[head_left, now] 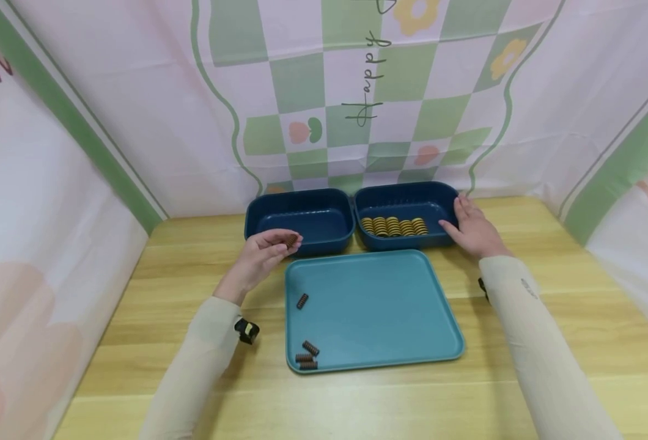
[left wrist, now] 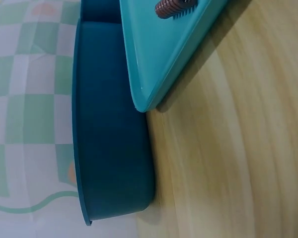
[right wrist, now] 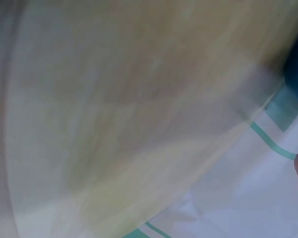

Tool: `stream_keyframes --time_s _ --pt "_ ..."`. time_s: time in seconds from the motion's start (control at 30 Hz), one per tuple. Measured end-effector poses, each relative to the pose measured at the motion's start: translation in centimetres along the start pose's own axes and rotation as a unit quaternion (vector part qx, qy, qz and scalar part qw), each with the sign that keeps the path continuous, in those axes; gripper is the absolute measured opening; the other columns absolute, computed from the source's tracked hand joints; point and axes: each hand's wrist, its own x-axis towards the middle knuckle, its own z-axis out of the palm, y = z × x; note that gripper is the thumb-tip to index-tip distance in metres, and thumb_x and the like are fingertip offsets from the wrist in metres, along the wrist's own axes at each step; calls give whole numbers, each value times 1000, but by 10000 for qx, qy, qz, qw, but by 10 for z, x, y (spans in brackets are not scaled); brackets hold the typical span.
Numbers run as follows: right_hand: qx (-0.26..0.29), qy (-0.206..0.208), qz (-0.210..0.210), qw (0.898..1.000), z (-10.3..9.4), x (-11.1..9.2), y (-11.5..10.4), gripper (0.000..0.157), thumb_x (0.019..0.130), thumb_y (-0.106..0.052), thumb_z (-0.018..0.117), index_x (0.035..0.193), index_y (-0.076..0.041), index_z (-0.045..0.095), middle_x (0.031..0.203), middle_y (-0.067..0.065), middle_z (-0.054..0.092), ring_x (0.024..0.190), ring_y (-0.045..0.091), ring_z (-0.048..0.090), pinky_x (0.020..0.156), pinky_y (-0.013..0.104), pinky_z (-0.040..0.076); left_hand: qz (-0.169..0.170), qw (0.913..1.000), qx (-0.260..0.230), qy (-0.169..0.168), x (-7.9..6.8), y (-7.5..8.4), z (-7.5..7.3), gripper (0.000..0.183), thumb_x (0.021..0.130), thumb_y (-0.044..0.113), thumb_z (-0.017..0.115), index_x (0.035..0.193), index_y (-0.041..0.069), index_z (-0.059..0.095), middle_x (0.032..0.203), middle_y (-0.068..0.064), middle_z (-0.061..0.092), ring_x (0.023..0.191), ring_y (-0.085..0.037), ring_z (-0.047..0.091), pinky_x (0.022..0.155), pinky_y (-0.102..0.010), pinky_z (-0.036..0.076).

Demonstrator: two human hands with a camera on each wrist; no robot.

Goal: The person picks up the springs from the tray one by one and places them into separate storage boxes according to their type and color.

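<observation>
My left hand [head_left: 261, 253] pinches a small brown ridged cylinder [head_left: 291, 241] between thumb and fingers, over the front edge of the left dark-blue bin [head_left: 302, 219]. Beside it, the right dark-blue bin [head_left: 406, 194] holds a row of yellow-and-black striped ridged pieces [head_left: 393, 226]. With fingers extended, my right hand [head_left: 475, 231] touches that bin's right end. In front of both bins lies a teal tray [head_left: 373, 311]. One brown ridged cylinder [head_left: 302, 300] is near the tray's left side, and several more [head_left: 307, 357] lie at its near-left corner.
Everything stands on a light wooden table [head_left: 192, 275]. A patterned cloth [head_left: 351, 122] hangs right behind the bins, and more cloth hangs at the left and right sides. In the left wrist view, the tray's corner [left wrist: 141, 101] overlaps the bin's side [left wrist: 109, 148].
</observation>
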Motion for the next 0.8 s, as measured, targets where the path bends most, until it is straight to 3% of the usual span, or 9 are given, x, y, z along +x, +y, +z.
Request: stream_keyframes --time_s 0.43,0.63,0.8 --pt "18 111 -54 9999 2 1 3 86 98 -55 28 144 14 6 152 31 1 140 42 0 113 51 6 36 9968 -400 687 25 13 -12 17 90 -2 59 101 5 71 107 -8 66 103 -19 60 93 -28 46" --pt "79 47 -2 10000 0 -1 -1 85 98 -55 29 145 13 6 152 31 1 141 41 -3 112 51 6 59 9938 -170 1093 43 25 -18 31 94 -9 42 99 4 70 104 -9 66 100 -19 60 91 -26 47" --pt "99 62 0 9999 1 0 -2 85 98 -54 29 145 13 6 152 30 2 141 39 -3 113 51 6 -21 9904 42 1378 60 35 -23 29 96 -7 42 98 5 68 103 -8 66 99 -18 60 91 -26 47"
